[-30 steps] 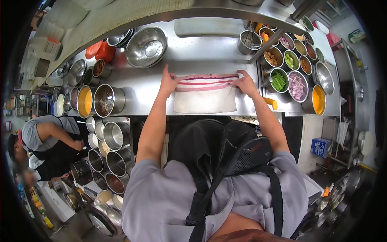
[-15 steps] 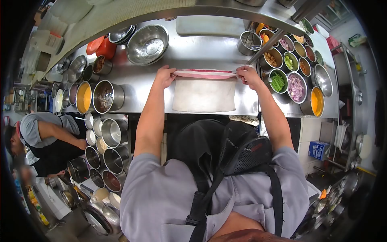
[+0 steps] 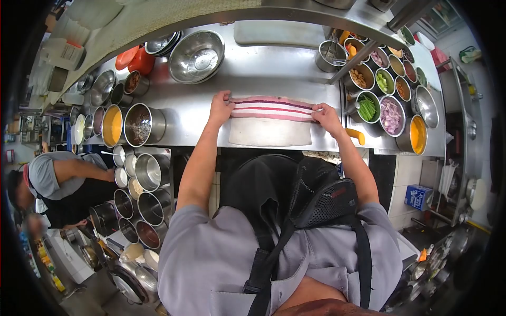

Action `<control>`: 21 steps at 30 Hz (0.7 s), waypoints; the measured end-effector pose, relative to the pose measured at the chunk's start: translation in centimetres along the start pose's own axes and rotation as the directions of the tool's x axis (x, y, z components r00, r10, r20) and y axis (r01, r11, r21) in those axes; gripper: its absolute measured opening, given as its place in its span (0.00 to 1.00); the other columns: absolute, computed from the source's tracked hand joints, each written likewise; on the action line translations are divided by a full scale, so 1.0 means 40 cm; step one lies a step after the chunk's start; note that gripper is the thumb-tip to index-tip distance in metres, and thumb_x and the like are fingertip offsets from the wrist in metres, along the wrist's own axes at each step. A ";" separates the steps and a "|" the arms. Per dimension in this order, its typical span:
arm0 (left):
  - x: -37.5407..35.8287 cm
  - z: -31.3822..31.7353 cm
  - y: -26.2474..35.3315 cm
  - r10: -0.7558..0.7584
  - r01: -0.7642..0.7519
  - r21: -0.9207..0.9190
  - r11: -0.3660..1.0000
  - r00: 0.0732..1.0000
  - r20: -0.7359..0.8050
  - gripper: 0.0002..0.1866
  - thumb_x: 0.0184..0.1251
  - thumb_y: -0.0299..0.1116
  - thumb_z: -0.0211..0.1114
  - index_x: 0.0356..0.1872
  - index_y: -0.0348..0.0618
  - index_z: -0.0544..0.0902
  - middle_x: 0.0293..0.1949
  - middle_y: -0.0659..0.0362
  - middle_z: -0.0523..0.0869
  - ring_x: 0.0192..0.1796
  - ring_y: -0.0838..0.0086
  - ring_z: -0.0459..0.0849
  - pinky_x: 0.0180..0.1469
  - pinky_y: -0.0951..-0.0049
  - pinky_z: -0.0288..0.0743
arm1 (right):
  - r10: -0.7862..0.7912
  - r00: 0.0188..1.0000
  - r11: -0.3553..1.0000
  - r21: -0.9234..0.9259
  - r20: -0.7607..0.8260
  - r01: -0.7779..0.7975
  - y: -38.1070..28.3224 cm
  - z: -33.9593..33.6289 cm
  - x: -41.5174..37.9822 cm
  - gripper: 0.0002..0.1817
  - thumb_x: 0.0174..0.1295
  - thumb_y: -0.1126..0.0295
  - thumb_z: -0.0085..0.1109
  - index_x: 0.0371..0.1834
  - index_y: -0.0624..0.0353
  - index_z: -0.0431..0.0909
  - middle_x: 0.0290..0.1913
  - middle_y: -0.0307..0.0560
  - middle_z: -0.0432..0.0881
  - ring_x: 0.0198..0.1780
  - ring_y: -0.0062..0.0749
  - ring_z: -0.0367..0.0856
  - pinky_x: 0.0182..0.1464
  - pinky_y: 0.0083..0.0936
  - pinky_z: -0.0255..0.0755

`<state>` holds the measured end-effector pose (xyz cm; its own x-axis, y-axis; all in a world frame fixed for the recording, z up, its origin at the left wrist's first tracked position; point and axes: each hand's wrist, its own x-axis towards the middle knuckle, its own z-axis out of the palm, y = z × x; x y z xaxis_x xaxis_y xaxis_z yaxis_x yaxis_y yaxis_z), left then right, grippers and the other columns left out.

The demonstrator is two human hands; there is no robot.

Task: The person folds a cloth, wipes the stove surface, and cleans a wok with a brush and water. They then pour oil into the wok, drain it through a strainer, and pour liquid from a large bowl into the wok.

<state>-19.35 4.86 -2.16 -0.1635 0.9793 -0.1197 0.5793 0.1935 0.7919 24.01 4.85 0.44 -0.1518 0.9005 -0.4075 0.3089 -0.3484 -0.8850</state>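
A whitish kitchen towel [image 3: 270,131] lies on the steel counter in front of me, with pink, red and dark purple stripes across its far part. My left hand [image 3: 221,109] has its fingertips closed on the left edge of the striped part. At the opposite edge, my right hand [image 3: 327,118] pinches the cloth between thumb and fingers. Just beyond my right wrist, a yellow handle [image 3: 356,136] shows on the counter; my forearm hides what it belongs to.
Steel bowls [image 3: 197,55] and pots [image 3: 143,125] stand to the left. On the right are several containers, including chopped onion [image 3: 390,115] and cut greens [image 3: 367,108]. A cutting board [image 3: 279,33] lies at the back. A co-worker [image 3: 58,179] bends at the far left.
The striped part has opened from a narrow raised strip into a wider, flatter band, showing a dark stripe. My right hand has come slightly nearer me. The yellow handle has come into view.
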 end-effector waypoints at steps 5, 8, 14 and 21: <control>-0.058 -0.007 0.057 0.174 -0.155 0.150 0.977 0.977 -0.125 0.27 0.64 0.25 0.70 0.66 0.38 0.78 0.63 0.44 0.79 0.60 0.55 0.82 0.63 0.60 0.78 | -0.243 0.959 0.859 -0.491 -0.149 0.142 -0.029 0.011 -0.026 0.14 0.65 0.67 0.66 0.50 0.62 0.83 0.36 0.52 0.88 0.37 0.40 0.88 0.44 0.35 0.80; -0.107 -0.003 0.090 0.384 -0.325 0.343 0.881 0.915 -0.121 0.28 0.67 0.28 0.70 0.68 0.37 0.76 0.67 0.42 0.76 0.67 0.48 0.77 0.70 0.54 0.72 | -0.585 0.805 0.611 -0.705 -0.098 0.359 -0.037 0.033 -0.044 0.17 0.67 0.66 0.65 0.56 0.60 0.83 0.49 0.54 0.88 0.53 0.48 0.86 0.57 0.40 0.77; -0.156 0.101 0.112 0.466 -0.461 0.537 0.706 0.874 0.139 0.42 0.75 0.53 0.62 0.79 0.35 0.61 0.80 0.41 0.60 0.83 0.47 0.54 0.82 0.46 0.48 | -0.558 0.818 0.312 -0.878 0.140 0.363 -0.026 0.148 -0.057 0.38 0.75 0.46 0.54 0.80 0.57 0.63 0.83 0.54 0.60 0.84 0.47 0.54 0.81 0.60 0.48; -0.127 0.123 0.102 0.323 -0.342 0.547 0.764 0.937 0.134 0.47 0.78 0.62 0.53 0.82 0.32 0.55 0.83 0.41 0.54 0.86 0.49 0.47 0.85 0.48 0.39 | -0.426 0.898 0.352 -0.894 0.111 0.277 -0.003 0.136 -0.011 0.45 0.76 0.36 0.43 0.85 0.57 0.53 0.87 0.51 0.49 0.88 0.46 0.43 0.83 0.65 0.36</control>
<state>-12.22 0.98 -1.26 0.1409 0.9880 0.0632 0.9354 -0.1538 0.3184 18.93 3.06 -0.50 -0.3719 0.9282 -0.0134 0.9059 0.3598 -0.2234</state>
